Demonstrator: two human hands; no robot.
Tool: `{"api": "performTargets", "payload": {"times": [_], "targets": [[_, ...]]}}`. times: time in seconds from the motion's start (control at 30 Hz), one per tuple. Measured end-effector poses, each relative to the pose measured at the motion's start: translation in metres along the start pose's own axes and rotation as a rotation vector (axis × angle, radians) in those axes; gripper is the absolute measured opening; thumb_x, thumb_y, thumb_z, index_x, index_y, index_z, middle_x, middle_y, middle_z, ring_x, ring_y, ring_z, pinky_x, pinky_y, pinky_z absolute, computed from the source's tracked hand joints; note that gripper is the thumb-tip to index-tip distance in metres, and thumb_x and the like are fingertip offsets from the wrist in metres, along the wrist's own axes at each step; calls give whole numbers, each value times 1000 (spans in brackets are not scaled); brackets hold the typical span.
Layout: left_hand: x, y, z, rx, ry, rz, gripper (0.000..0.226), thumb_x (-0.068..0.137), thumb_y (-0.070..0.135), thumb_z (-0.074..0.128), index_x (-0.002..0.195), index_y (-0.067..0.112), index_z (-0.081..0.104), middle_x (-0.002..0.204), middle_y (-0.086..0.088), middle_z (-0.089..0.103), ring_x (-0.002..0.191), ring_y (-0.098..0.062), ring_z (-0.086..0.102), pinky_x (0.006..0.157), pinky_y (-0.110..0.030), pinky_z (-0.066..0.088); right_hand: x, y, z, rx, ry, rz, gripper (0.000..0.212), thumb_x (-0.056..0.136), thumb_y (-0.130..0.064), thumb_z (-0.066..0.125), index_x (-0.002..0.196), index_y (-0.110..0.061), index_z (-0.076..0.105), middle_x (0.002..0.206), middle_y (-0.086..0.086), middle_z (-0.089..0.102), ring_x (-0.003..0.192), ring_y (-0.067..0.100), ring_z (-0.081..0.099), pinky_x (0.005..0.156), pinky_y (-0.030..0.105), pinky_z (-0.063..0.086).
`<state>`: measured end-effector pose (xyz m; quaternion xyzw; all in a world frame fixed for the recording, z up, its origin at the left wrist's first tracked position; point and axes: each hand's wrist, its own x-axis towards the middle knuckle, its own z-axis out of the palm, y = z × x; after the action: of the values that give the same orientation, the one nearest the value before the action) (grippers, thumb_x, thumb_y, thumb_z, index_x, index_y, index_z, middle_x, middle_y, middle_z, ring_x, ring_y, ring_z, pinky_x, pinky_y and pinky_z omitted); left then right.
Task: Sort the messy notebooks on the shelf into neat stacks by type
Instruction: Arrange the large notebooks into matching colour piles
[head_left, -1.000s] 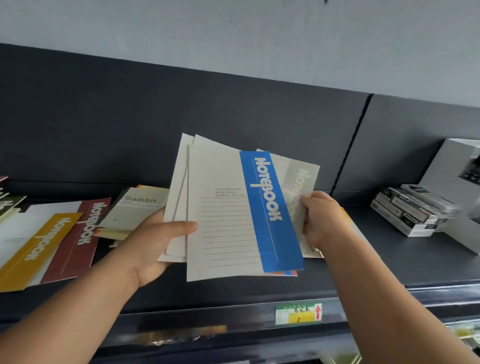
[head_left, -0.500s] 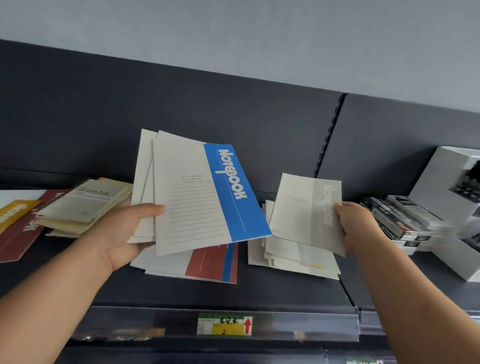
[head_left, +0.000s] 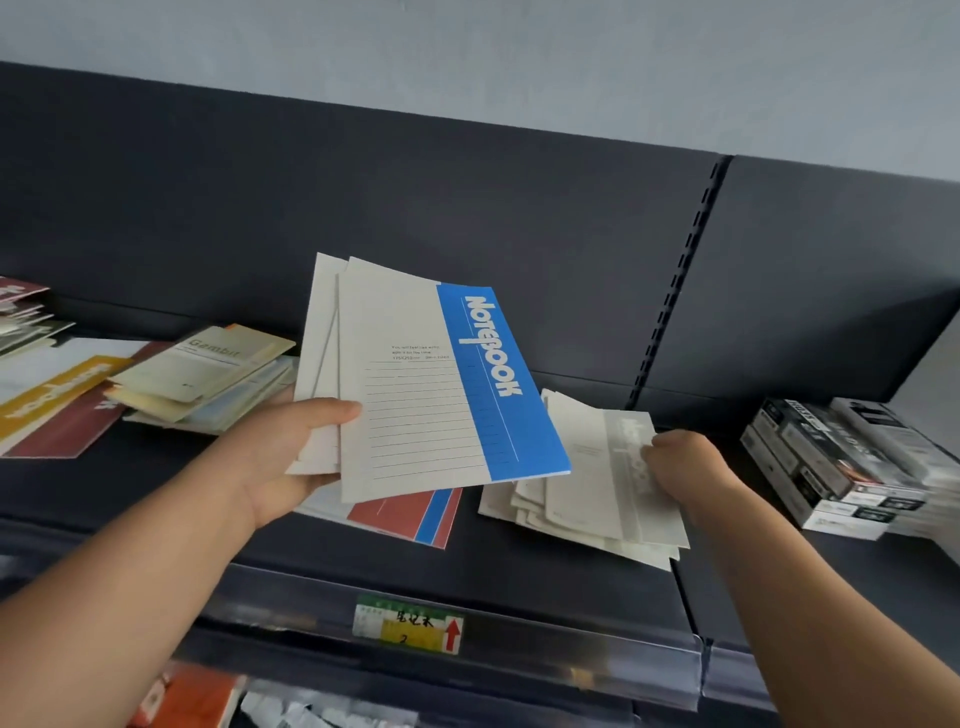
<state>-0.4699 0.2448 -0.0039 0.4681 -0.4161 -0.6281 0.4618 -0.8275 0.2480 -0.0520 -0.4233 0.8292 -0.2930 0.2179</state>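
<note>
Hands sorting notebooks at the dark shelf.
The left hand grips a raised fan of cream notebooks, thumb across the front, with the blue-banded notebook on top. The right hand pinches the edge of a grey notebook lying atop the grey pile on the shelf. A red-and-blue notebook lies below the fan. Gambit notebooks are stacked at left, black-and-white boxes at right.

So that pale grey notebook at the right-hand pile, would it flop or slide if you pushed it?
Probably bendy: the grey notebook looks thin, like a soft-cover booklet. Likely light, since the right hand holds it by one edge alone. It may slide, because the pile under it lies fanned out unevenly.
</note>
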Motion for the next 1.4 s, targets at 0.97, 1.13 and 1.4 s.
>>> {"api": "performTargets", "payload": {"times": [0.97,1.13,1.4], "targets": [[24,27,-109,46,59,25,25,94,12,58,117,21,63,109,-8,71,101,-29,65,76,-41,54,-100,-123,113,522,-187,-32,16,92,-24,65,105,-15,59,96,3,72,83,20,70,67,33,56],[28,34,-143,44,155,65,27,94,7,57,110,28,64,108,-5,69,97,-25,64,71,-38,52,-100,-125,133,342,-138,-29,14,93,-22,64,95,-17,51,99,3,68,79,13,66,54,21,47],[34,35,-176,14,176,43,25,94,7,57,108,26,63,108,-6,69,97,-25,64,71,-39,52,-99,-128,149,130,-37,-30,38,93,-18,62,123,-17,39,117,4,60,100,18,63,53,21,46]]}}
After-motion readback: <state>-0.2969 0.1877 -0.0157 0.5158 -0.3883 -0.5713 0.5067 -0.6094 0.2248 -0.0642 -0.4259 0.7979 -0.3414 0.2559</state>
